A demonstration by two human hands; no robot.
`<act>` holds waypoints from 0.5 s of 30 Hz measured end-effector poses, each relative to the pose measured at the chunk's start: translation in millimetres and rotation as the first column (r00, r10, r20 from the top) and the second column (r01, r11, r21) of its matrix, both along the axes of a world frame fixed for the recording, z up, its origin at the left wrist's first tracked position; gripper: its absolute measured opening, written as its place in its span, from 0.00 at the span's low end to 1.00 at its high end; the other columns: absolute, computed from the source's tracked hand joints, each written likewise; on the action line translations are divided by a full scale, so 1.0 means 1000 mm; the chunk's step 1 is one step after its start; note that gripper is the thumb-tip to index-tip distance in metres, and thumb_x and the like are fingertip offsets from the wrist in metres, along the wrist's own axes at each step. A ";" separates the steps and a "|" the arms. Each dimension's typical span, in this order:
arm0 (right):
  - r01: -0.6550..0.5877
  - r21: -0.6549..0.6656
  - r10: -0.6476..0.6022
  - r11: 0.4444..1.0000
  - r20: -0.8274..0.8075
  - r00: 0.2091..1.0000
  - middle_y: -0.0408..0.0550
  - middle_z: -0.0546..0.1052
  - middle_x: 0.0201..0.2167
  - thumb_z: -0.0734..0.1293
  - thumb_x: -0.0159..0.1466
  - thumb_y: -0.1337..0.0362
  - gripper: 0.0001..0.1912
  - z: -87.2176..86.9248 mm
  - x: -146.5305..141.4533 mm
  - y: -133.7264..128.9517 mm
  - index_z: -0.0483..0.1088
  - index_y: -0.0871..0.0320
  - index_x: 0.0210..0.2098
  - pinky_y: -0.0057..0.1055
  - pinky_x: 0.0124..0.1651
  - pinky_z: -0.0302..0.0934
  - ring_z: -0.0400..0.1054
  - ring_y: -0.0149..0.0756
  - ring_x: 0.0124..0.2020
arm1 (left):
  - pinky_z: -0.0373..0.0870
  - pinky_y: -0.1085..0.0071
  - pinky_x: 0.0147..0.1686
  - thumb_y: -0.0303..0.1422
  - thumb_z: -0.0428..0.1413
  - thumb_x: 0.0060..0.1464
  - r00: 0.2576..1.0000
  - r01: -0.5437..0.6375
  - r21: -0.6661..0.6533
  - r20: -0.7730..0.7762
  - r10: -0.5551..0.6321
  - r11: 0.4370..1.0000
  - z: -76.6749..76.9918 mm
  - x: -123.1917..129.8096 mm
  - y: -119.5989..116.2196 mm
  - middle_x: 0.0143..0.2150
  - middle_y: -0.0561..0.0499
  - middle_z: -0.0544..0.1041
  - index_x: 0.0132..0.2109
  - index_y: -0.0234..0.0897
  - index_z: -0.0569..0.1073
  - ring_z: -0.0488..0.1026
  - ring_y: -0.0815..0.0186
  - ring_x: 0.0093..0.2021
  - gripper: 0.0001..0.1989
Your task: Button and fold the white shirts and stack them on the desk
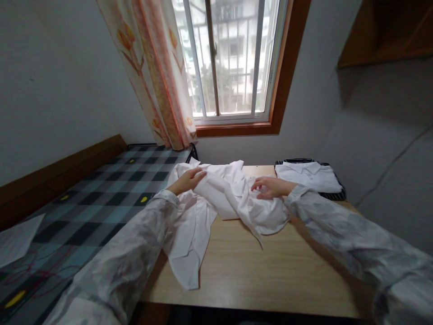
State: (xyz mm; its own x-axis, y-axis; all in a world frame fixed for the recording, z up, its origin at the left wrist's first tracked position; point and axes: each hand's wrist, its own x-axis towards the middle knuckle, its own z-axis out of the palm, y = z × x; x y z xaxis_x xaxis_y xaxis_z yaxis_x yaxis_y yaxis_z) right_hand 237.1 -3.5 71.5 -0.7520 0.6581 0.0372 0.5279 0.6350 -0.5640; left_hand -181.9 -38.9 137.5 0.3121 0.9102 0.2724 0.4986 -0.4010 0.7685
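A crumpled white shirt (219, 194) lies spread over the far part of the wooden table (270, 271), one long sleeve with its cuff (187, 271) trailing toward the near edge. At the shirt's left side, my left hand (189, 180) has its fingers closed on the fabric, though the fingertips are partly hidden. Over the right part of the same shirt is my right hand (270, 187), fingers apart and slightly bent, with no cloth visibly gripped. Folds bunch up beneath and around it.
A folded white shirt (307, 176) rests on a dark striped item (333, 196) at the table's back right. To the left is a bed with a checked cover (135, 180), bearing a paper sheet (20, 239) and a thin red cord (43, 273). A curtain (158, 76) hangs beside the window (233, 58).
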 end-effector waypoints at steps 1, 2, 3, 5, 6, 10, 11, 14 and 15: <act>-0.032 0.100 0.025 0.994 0.071 0.997 0.53 0.83 0.47 0.75 0.61 0.55 0.20 -0.001 0.003 0.000 0.83 0.54 0.50 0.35 0.49 0.67 0.77 0.43 0.43 | 0.59 0.72 0.28 0.58 0.58 0.63 0.998 0.006 0.023 -0.064 -0.004 1.000 -0.001 -0.004 -0.002 0.28 0.54 0.71 0.33 0.40 0.73 0.66 0.66 0.29 0.26; -0.060 0.183 0.035 0.981 0.137 0.990 0.52 0.83 0.46 0.74 0.63 0.57 0.16 -0.002 0.007 -0.001 0.83 0.54 0.49 0.34 0.47 0.66 0.76 0.42 0.42 | 0.59 0.71 0.28 0.58 0.57 0.64 0.991 0.009 0.058 -0.134 -0.001 0.998 -0.001 -0.009 -0.003 0.27 0.54 0.71 0.33 0.40 0.74 0.66 0.65 0.29 0.25; -0.084 0.239 0.036 0.967 0.200 0.979 0.52 0.83 0.44 0.71 0.66 0.59 0.13 -0.003 0.011 -0.003 0.83 0.54 0.47 0.33 0.45 0.64 0.76 0.41 0.41 | 0.58 0.70 0.29 0.56 0.56 0.65 0.979 0.013 0.100 -0.203 0.008 0.995 -0.001 -0.014 -0.005 0.26 0.53 0.71 0.31 0.40 0.74 0.66 0.65 0.28 0.25; -0.104 0.287 0.017 0.952 0.290 0.957 0.51 0.83 0.41 0.67 0.69 0.64 0.11 -0.006 0.020 -0.007 0.82 0.54 0.44 0.32 0.43 0.61 0.76 0.41 0.39 | 0.57 0.68 0.30 0.54 0.57 0.65 0.947 0.028 0.193 -0.321 0.036 0.981 0.000 -0.023 -0.010 0.24 0.53 0.69 0.30 0.41 0.74 0.65 0.63 0.27 0.24; -0.094 0.291 -0.001 0.952 0.311 0.950 0.51 0.83 0.40 0.66 0.69 0.65 0.11 -0.008 0.024 -0.010 0.81 0.54 0.45 0.32 0.42 0.60 0.76 0.41 0.39 | 0.58 0.67 0.31 0.53 0.58 0.65 0.931 0.045 0.234 -0.363 0.045 0.971 0.001 -0.027 -0.012 0.23 0.52 0.68 0.29 0.42 0.74 0.65 0.63 0.27 0.23; 0.049 0.293 -0.131 0.955 0.267 0.955 0.57 0.82 0.51 0.71 0.68 0.53 0.25 -0.011 0.034 -0.016 0.75 0.57 0.60 0.34 0.44 0.63 0.77 0.46 0.44 | 0.64 0.64 0.39 0.53 0.64 0.59 0.880 0.188 0.279 -0.473 -0.036 0.942 0.009 -0.035 -0.018 0.23 0.50 0.68 0.24 0.43 0.71 0.69 0.59 0.31 0.24; 0.075 0.282 -0.148 0.956 0.249 0.957 0.59 0.81 0.55 0.71 0.68 0.49 0.29 -0.011 0.035 -0.016 0.74 0.57 0.63 0.35 0.46 0.64 0.77 0.47 0.47 | 0.66 0.64 0.42 0.53 0.65 0.57 0.872 0.225 0.249 -0.484 -0.080 0.942 0.010 -0.035 -0.018 0.22 0.50 0.69 0.22 0.43 0.69 0.69 0.58 0.31 0.25; 0.082 0.274 -0.150 0.958 0.239 0.959 0.61 0.80 0.55 0.68 0.71 0.43 0.31 -0.012 0.031 -0.015 0.75 0.58 0.62 0.37 0.53 0.65 0.76 0.50 0.52 | 0.68 0.64 0.42 0.53 0.63 0.58 0.914 0.199 0.107 -0.379 -0.145 0.974 0.005 -0.034 -0.016 0.21 0.49 0.70 0.21 0.43 0.69 0.71 0.58 0.30 0.26; 0.075 0.300 -0.153 0.951 0.247 0.957 0.61 0.81 0.53 0.68 0.71 0.44 0.29 -0.013 0.028 -0.015 0.77 0.59 0.59 0.38 0.54 0.64 0.75 0.51 0.52 | 0.69 0.64 0.40 0.53 0.62 0.60 0.948 0.144 0.061 -0.295 -0.120 0.988 0.002 -0.033 -0.014 0.21 0.50 0.70 0.22 0.42 0.71 0.71 0.59 0.29 0.26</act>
State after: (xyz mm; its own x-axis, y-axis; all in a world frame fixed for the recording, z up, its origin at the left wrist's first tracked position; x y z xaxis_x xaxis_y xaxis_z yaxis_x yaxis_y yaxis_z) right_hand 265.5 -18.5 58.7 -0.6806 0.7312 0.0461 0.7110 0.6744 -0.1993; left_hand -214.8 -52.8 139.6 0.5044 0.8341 0.2233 0.6332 -0.5332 0.5611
